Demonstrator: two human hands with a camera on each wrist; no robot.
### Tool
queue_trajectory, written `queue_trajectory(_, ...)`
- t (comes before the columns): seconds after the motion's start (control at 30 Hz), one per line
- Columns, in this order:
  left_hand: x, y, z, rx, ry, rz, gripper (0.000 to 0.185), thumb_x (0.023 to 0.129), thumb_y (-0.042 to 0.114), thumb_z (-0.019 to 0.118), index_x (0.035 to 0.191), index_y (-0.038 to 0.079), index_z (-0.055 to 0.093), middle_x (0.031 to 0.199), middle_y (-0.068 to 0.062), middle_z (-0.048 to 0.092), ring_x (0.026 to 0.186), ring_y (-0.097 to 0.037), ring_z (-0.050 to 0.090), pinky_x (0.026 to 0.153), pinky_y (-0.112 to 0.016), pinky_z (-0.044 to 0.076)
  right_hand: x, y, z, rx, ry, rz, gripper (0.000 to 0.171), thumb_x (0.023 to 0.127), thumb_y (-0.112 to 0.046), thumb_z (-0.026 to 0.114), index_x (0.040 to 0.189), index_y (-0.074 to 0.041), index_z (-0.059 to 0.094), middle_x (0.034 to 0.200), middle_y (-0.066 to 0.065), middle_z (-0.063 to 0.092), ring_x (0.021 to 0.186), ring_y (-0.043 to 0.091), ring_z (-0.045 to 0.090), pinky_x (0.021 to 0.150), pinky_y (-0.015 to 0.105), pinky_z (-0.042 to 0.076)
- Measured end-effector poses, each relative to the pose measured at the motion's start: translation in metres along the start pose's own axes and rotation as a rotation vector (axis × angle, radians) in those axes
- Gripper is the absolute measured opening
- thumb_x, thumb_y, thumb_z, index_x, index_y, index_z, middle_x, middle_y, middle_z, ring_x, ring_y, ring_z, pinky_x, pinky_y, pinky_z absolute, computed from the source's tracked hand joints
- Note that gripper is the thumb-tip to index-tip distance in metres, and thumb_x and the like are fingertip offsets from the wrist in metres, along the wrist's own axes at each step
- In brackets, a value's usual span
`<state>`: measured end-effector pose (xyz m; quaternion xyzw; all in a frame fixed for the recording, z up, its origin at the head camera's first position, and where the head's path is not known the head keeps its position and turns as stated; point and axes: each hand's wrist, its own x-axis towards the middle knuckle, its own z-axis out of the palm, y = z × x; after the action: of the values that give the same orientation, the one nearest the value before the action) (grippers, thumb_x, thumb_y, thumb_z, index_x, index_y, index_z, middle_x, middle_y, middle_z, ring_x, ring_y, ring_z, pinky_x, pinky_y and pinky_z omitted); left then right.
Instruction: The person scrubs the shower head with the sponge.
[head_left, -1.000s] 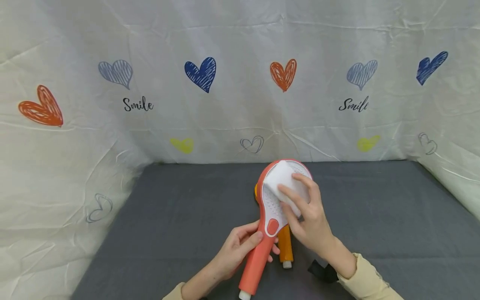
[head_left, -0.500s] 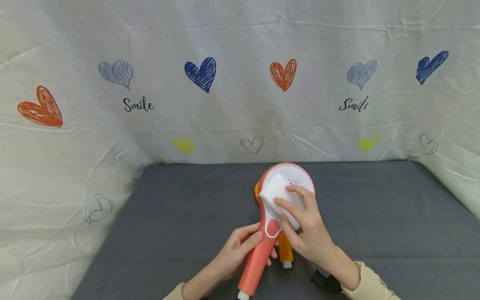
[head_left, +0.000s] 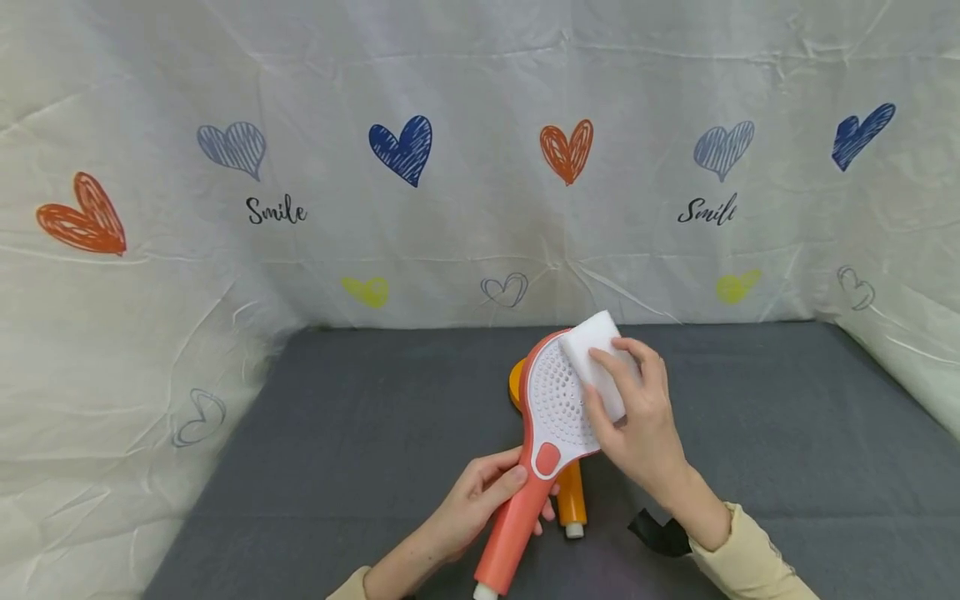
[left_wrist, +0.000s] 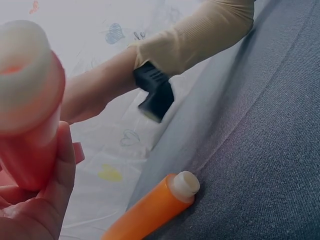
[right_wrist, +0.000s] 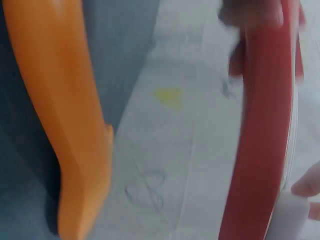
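Since half a second earlier, the white sponge (head_left: 597, 369) had slid from the lower left of the spray face to its upper right edge, and the red shower head (head_left: 551, 408) had tilted a little so that more of the dotted face showed bare.

Taking the red shower head as the landmark and reading from left to right: the left hand (head_left: 480, 500) was curled round its handle, below the round face, thumb lying along the front near the red button. The wrist view showed the same grasp from below, fingers wrapped about the handle (left_wrist: 27, 120) with its white end cap toward the camera. Behind and just beneath the red shower head lay an orange shower head (head_left: 570, 496) on the grey cloth (head_left: 337, 433), its white-tipped handle end poking out beside the red handle. At the right edge of the spray face, the right hand (head_left: 637, 417) pressed the sponge flat against the rim, fingers laid over its top and thumb underneath, pinching it. A black strap (head_left: 660, 533) sat at that wrist, above a cream sleeve (head_left: 750, 567).

As a judgement, the wiping looked well under way: the sponge had crossed the face, yet whether the face was clean could not be told, and the orange shower head appeared untouched.
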<state>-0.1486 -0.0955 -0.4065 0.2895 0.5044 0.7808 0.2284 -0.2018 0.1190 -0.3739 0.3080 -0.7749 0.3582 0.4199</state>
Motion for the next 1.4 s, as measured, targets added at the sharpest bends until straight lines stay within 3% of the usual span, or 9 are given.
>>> queue_trajectory(0.17,0.001,-0.001,-0.001,-0.011,-0.039,0.067,0.036,0.102,0.008,0.031,0.129,-0.014,0.039,0.103,-0.016,0.058,0.082,-0.016,0.064,0.07,-0.029,0.055,-0.011,-0.02,0.005,0.059,-0.073,-0.11,0.032,0.092,-0.024,0.051,0.114,-0.003,0.061,0.121,0.025,0.045,0.107,0.036,0.043,0.087,0.042,0.037)
queue_trajectory(0.33,0.001,-0.002,0.0,-0.031,-0.05,0.078,0.036,0.102,0.007,0.029,0.129,-0.015,0.038,0.104,-0.015,0.059,0.083,-0.017,0.064,0.071,-0.029,0.055,-0.011,-0.025,0.006,0.087,-0.089,-0.176,0.031,0.091,-0.023,0.05,0.112,-0.003,0.061,0.119,0.024,0.047,0.107,0.035,0.044,0.089,0.038,0.038)
queue_trajectory(0.7,0.001,0.001,0.001,-0.006,-0.011,0.056,0.037,0.102,0.009,0.033,0.131,-0.013,0.039,0.102,-0.016,0.059,0.079,-0.015,0.065,0.069,-0.028,0.054,-0.001,0.009,-0.008,-0.065,0.014,0.017,0.036,0.083,-0.019,0.052,0.112,0.001,0.059,0.119,0.026,0.046,0.105,0.039,0.042,0.078,0.047,0.038)
queue_trajectory(0.77,0.001,0.002,0.001,0.009,0.016,0.047,0.037,0.102,0.01,0.034,0.131,-0.012,0.039,0.104,-0.025,0.058,0.079,-0.016,0.065,0.069,-0.029,0.055,-0.004,0.007,-0.008,-0.067,0.009,0.019,0.036,0.084,-0.02,0.053,0.112,0.001,0.059,0.118,0.026,0.046,0.105,0.039,0.042,0.076,0.046,0.039)
queue_trajectory(0.9,0.0,0.004,0.0,0.027,0.062,0.045,0.037,0.101,0.008,0.034,0.13,-0.015,0.038,0.104,-0.026,0.058,0.08,-0.019,0.065,0.07,-0.032,0.055,-0.017,-0.008,-0.005,-0.028,-0.06,-0.039,0.035,0.089,-0.026,0.051,0.111,-0.001,0.06,0.118,0.024,0.047,0.104,0.037,0.044,0.077,0.043,0.04)
queue_trajectory(1.03,0.001,0.005,-0.002,0.031,0.084,0.035,0.036,0.101,0.006,0.033,0.128,-0.017,0.037,0.103,-0.015,0.06,0.081,-0.019,0.065,0.07,-0.033,0.055,-0.025,-0.019,-0.003,-0.008,-0.11,-0.091,0.034,0.092,-0.029,0.048,0.11,-0.003,0.06,0.118,0.022,0.048,0.102,0.035,0.045,0.079,0.042,0.037)
queue_trajectory(1.27,0.001,0.006,0.0,-0.014,0.065,0.057,0.038,0.101,0.008,0.034,0.13,-0.017,0.035,0.102,-0.018,0.059,0.081,-0.019,0.066,0.071,-0.033,0.055,-0.013,0.007,-0.009,-0.081,-0.02,-0.002,0.035,0.086,-0.023,0.05,0.109,0.002,0.058,0.116,0.025,0.047,0.101,0.039,0.043,0.077,0.047,0.036)
queue_trajectory(1.4,0.0,0.004,-0.001,-0.019,0.062,0.057,0.038,0.101,0.008,0.033,0.131,-0.017,0.035,0.103,-0.018,0.059,0.082,-0.019,0.066,0.071,-0.033,0.055,-0.016,0.008,-0.011,-0.093,-0.035,0.03,0.037,0.087,-0.025,0.049,0.11,0.002,0.057,0.116,0.025,0.046,0.1,0.038,0.043,0.073,0.046,0.038)
